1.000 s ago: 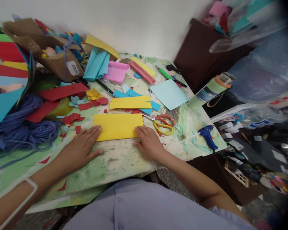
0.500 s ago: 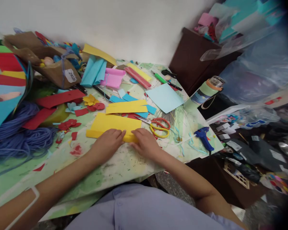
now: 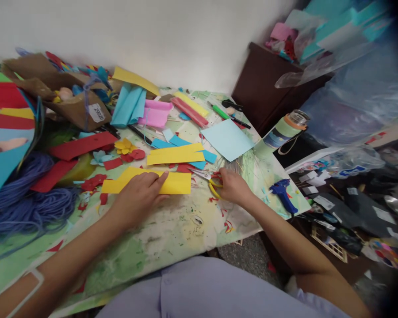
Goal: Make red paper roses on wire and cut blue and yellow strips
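Note:
My left hand (image 3: 139,192) pinches a folded sheet of yellow paper (image 3: 177,182), thumb along its top face; the paper's lower edge is straight and part of it is hidden under my fingers. To the right, my right hand (image 3: 235,187) is closed around the handles of a pair of scissors (image 3: 204,174). Their blades point left toward the yellow paper, a little apart from it. Just above lie cut yellow strips (image 3: 175,155), partly over blue paper strips (image 3: 209,156).
A pale blue sheet (image 3: 228,139) lies at the back right. A blue glue gun (image 3: 284,195) rests near the table's right edge, with a bottle (image 3: 285,130) beyond. Red strips (image 3: 84,145), purple cord (image 3: 26,207) and a brown paper bag (image 3: 74,104) crowd the left side.
My right hand has left the yellow paper, moved right and taken hold of the scissors. The paper now lies folded along its lower edge, shifted slightly left under my left hand.

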### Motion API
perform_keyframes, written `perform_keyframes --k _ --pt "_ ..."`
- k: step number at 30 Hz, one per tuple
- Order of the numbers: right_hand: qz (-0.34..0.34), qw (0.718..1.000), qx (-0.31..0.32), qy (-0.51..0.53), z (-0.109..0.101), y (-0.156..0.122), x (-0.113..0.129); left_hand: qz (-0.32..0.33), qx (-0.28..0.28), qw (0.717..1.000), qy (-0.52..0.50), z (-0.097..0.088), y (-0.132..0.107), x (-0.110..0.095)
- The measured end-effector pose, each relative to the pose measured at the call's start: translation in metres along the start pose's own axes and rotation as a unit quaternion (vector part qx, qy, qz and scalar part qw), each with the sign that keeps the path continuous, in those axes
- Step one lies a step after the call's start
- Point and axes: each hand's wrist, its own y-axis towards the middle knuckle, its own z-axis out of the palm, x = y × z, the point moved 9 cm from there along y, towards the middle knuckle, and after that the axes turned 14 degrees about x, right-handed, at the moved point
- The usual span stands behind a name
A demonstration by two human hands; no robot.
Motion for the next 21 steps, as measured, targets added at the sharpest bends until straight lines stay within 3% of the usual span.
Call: perform_keyframes --k 3,7,15,21 --pt "0.001 1.0 0.028 -0.003 -0.01 -0.013 0.004 0.0 -0.038 0.999 0.011 -0.015 -0.006 0.013" --pt "-0.006 0.998 0.057 0.024 -0.023 -0.039 0.003 -0.002 -0.044 0.999 0.001 -0.024 -0.012 0.026" --pt "-0.061 0.967 0.071 0.235 -0.03 -0.061 0.021 0.013 -0.061 0.998 -0.028 -0.033 -0.017 0.029" --pt "-0.139 0.978 0.076 0.135 -0.034 -0.061 0.049 0.017 -0.05 0.998 -0.025 -0.028 -0.02 0.028"
